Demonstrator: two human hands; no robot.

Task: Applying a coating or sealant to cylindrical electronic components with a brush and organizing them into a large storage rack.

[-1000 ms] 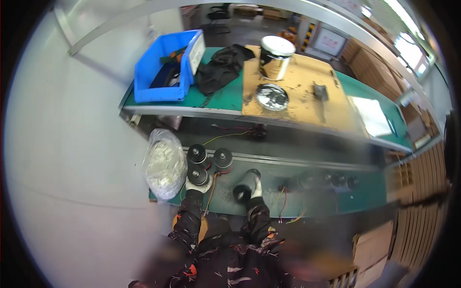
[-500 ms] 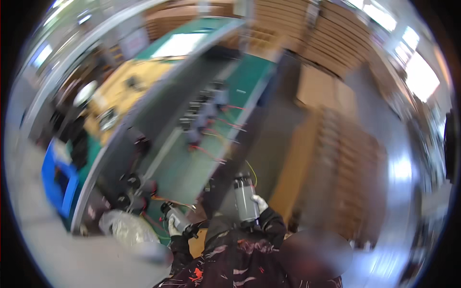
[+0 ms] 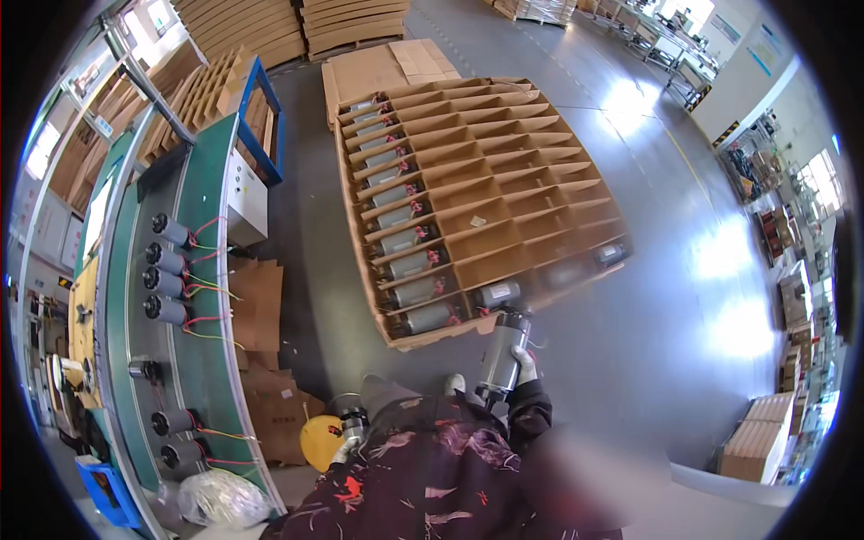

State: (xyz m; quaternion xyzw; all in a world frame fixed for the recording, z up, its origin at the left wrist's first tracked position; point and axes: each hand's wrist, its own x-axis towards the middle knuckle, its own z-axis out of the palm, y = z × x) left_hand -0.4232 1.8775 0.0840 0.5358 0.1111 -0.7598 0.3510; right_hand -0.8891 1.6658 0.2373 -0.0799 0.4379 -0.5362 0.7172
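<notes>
My right hand [image 3: 525,364], in a white glove, is closed around a grey cylindrical motor [image 3: 500,358] with black ends. This motor is tilted, its upper end close to the near edge of a large cardboard box [image 3: 393,340] with divider slots. Low by my left side, my gloved left hand [image 3: 342,451] grips another motor [image 3: 355,423], partly hidden by my sleeve and clothing. Inside the box, several motors [image 3: 406,241] lie in the left column. Two more, a motor [image 3: 498,294] and a motor [image 3: 610,254], are in the nearest row.
A green-topped bench [image 3: 211,360] runs along my left, carrying several wired motors [image 3: 166,283] and a clear plastic bag [image 3: 223,499]. Flat cardboard [image 3: 270,409] and a round yellow object [image 3: 320,442] are beside it. Grey floor [image 3: 621,360] extends right of the box.
My view has turned right: the bench has shifted to the left side and the divided box now lies in front. Both hands still hold motors; the right one is now near the box.
</notes>
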